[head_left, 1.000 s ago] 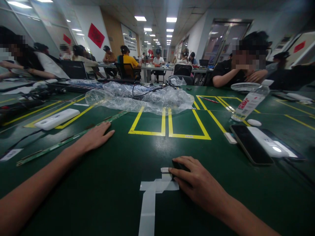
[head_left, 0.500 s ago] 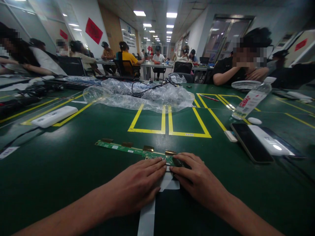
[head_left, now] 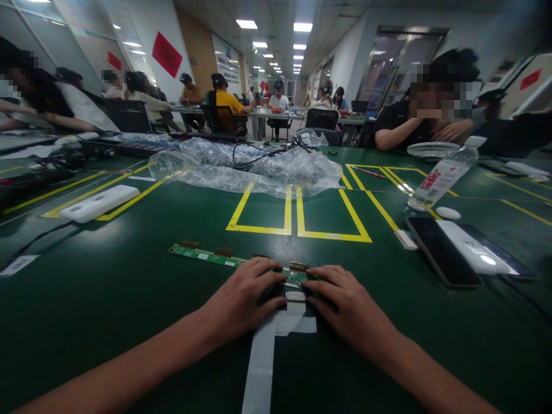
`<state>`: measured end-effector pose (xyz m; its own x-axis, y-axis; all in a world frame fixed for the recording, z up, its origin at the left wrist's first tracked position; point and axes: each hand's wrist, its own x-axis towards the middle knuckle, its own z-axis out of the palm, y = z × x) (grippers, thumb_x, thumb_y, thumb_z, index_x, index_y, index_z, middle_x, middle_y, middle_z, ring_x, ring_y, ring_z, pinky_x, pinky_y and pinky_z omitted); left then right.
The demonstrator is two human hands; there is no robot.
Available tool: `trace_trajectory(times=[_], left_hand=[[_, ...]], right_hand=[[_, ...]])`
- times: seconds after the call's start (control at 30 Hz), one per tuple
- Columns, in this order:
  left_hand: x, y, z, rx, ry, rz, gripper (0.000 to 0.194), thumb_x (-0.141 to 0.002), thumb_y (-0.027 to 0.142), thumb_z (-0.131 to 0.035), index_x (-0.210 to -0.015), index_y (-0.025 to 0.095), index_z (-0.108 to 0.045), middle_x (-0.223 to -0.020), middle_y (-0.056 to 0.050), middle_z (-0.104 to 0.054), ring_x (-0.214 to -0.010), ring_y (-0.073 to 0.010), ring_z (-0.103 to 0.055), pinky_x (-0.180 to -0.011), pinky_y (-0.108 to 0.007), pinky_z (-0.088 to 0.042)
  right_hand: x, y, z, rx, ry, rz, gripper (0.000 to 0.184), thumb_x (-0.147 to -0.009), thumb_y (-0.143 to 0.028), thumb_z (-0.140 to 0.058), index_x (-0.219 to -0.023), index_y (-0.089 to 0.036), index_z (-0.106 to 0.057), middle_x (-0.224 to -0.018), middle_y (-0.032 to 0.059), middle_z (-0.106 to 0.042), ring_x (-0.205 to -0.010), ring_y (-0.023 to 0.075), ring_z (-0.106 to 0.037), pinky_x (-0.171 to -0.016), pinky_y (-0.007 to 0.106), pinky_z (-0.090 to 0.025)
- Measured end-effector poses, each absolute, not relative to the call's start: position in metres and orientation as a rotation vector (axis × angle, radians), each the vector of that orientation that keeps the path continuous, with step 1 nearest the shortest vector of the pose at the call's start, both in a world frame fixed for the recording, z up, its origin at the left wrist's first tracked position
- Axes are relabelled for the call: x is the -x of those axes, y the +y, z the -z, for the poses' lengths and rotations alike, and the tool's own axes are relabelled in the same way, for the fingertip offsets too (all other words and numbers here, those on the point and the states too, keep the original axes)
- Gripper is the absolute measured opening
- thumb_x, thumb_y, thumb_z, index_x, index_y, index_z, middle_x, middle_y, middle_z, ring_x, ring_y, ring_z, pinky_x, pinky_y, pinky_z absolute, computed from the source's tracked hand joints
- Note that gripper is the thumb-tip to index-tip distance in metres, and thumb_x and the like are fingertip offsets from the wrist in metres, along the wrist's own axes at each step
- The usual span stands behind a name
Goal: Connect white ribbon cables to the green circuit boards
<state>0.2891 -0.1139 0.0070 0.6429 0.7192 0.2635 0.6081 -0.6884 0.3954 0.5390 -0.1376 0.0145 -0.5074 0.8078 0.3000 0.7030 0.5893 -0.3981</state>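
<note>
A long, narrow green circuit board (head_left: 207,256) with brown-gold tabs along its far edge lies on the dark green tabletop. My left hand (head_left: 244,293) is bent over its right half, fingertips on the board. At the board's right end, the curled fingers of my right hand (head_left: 351,302) grip it and cover the tip. A white flat ribbon cable (head_left: 259,368) runs from the near edge toward the board, folded near its end. Its connector (head_left: 295,296) lies between my two thumbs, a narrow dark gap separating it from the board's near edge.
Crumpled clear plastic wrap (head_left: 259,167) with black cables lies beyond the board. Yellow tape (head_left: 263,231) marks the tabletop. At right are a phone (head_left: 442,253), a bottle (head_left: 446,175) and a white fan-like disc (head_left: 432,150). A white device (head_left: 99,202) lies left. Several people sit around.
My left hand has lifted and arched, its fingers no longer lying flat over the board's near edge. The cable's connector now shows between my thumbs. My right hand has shifted only slightly.
</note>
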Motion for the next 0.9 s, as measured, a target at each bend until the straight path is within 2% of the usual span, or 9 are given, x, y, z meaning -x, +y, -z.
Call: trace_trajectory(times=[0.27, 0.53, 0.77, 0.9], left_hand=[[-0.2921, -0.1196, -0.0162, -2.509, 1.033, -0.535, 0.031, -0.088, 0.027, -0.067, -0.118, 0.021, -0.065, -0.127, -0.006, -0.061, -0.113, -0.0241, -0.054, -0.094, -0.044, -0.050], [-0.2939, -0.1201, -0.0129, -2.536, 1.026, -0.554, 0.025, -0.088, 0.024, -0.067, -0.112, 0.021, -0.067, -0.122, -0.006, -0.063, -0.106, -0.0250, -0.055, -0.087, -0.045, -0.049], [-0.2939, -0.1163, -0.0114, -2.556, 0.995, -0.573, 0.024, -0.090, 0.023, -0.065, -0.114, 0.023, -0.066, -0.119, -0.003, -0.065, -0.104, -0.0232, -0.055, -0.086, -0.043, -0.047], [-0.2931, -0.1152, -0.0103, -2.590, 0.960, -0.575, 0.017, -0.093, 0.023, -0.061, -0.108, 0.022, -0.068, -0.118, -0.004, -0.066, -0.101, -0.0226, -0.056, -0.085, -0.041, -0.047]], right_hand=[[-0.5422, -0.1389, -0.0188, 1.215, -2.419, -0.348, 0.028, -0.089, -0.017, -0.064, -0.114, -0.028, -0.068, -0.124, 0.0060, -0.063, -0.112, 0.0255, -0.056, -0.090, 0.047, -0.050], [-0.5418, -0.1399, -0.0181, 1.178, -2.427, -0.341, 0.024, -0.091, -0.021, -0.063, -0.113, -0.029, -0.068, -0.121, 0.0067, -0.064, -0.109, 0.0255, -0.057, -0.088, 0.047, -0.051], [-0.5397, -0.1385, -0.0155, 1.207, -2.412, -0.375, 0.020, -0.091, -0.021, -0.063, -0.109, -0.027, -0.069, -0.121, 0.0060, -0.064, -0.112, 0.0254, -0.055, -0.089, 0.047, -0.049], [-0.5380, -0.1381, -0.0167, 1.212, -2.407, -0.367, 0.020, -0.091, -0.021, -0.064, -0.110, -0.027, -0.069, -0.121, 0.0059, -0.064, -0.110, 0.0252, -0.056, -0.089, 0.047, -0.048]])
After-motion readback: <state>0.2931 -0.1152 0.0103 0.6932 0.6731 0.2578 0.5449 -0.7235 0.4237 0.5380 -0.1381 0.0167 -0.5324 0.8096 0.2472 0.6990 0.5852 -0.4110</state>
